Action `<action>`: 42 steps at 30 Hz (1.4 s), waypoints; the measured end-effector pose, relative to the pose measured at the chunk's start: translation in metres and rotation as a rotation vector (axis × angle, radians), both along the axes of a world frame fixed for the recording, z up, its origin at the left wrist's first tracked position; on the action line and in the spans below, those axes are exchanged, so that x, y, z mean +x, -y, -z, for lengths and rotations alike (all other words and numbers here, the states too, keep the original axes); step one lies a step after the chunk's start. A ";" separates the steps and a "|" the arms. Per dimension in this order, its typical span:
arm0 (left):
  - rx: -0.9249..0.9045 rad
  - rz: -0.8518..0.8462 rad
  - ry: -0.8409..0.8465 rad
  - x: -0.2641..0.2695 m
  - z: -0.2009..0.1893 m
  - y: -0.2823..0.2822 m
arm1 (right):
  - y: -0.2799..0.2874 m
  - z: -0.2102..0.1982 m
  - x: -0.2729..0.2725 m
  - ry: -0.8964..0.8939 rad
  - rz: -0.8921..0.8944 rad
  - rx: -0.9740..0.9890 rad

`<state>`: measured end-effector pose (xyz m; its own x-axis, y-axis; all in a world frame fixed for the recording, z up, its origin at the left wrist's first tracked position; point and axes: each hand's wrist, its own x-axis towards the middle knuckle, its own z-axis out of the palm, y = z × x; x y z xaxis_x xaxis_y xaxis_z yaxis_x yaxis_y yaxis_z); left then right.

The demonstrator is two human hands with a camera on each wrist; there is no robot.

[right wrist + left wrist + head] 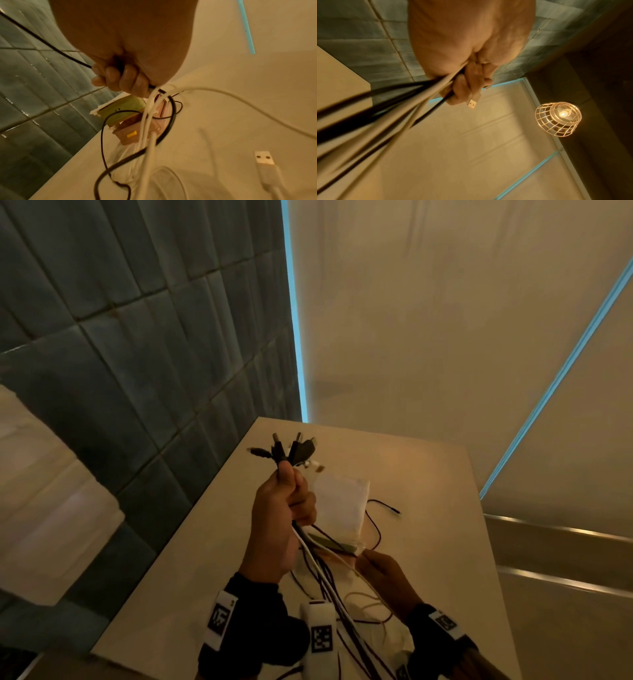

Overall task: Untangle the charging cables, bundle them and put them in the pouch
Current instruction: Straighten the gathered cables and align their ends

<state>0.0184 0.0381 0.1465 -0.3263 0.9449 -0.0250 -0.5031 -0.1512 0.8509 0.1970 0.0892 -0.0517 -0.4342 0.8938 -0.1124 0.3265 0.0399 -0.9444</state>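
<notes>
My left hand is raised above the table and grips a bunch of black and white charging cables just below their plugs, which fan out above the fist. The left wrist view shows the same fist with a white USB plug sticking out. Lower and to the right, my right hand curls its fingers round the hanging strands. The pouch, pale with green and pink parts, lies on the table behind the hands.
The beige table stands against a dark tiled wall on the left. A thin black cable end and a loose white USB plug lie on the tabletop. A caged lamp hangs overhead.
</notes>
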 end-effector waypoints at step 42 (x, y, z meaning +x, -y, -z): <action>0.051 0.045 0.155 -0.010 0.006 0.009 | 0.002 0.012 -0.007 -0.041 0.014 -0.003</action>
<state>0.0087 0.0295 0.1407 -0.2798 0.9598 -0.0231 -0.6349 -0.1669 0.7543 0.1897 0.0870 -0.0635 -0.4261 0.8994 -0.0978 0.2883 0.0325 -0.9570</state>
